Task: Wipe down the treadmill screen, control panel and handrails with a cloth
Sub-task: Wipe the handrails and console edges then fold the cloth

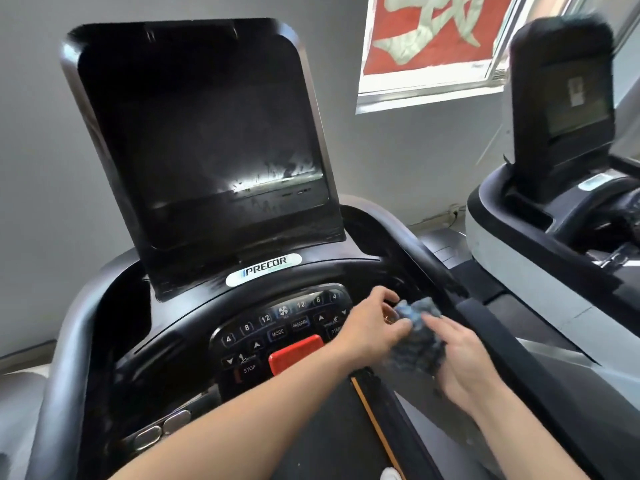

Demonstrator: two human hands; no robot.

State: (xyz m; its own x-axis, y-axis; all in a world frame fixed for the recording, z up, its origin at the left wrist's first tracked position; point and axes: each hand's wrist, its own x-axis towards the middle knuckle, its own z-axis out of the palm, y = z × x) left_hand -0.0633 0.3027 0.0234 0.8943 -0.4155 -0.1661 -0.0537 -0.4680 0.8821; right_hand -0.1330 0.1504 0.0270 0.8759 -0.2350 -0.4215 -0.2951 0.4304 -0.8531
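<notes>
Over the control panel's right edge: cloth, soft, light, bunched; left hand and right hand both pinched it; likely best gripped mid-wad.

screen unobstructed above, hands crowding right of control panel

A badge read PRECOR; the panel bore STOP, MODE, PROGRAM and numbers 4, 8, 12.
</notes>
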